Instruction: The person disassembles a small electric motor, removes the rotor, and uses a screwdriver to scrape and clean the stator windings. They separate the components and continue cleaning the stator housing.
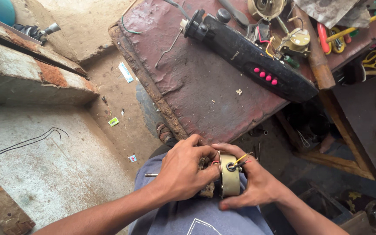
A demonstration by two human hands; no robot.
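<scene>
Over my lap, both hands grip a small round electric motor [230,176] with a beige metal end cover and a dark shaft hole. My left hand [183,169] clasps its left side, where the windings are hidden under the fingers. My right hand [253,182] wraps around the right side, thumb under the cover's lower edge. Thin yellow and red wires [241,160] stick out of the motor top. A slim metal rod [151,175] pokes out left of my left hand; I cannot tell whether the hand holds it.
A worn reddish workbench [196,82] lies ahead, carrying a long black housing with pink buttons [249,56], another small motor [299,41] and a wooden handle [316,56]. Pliers and scissors [373,58] sit at right. Concrete steps [31,78] rise on the left.
</scene>
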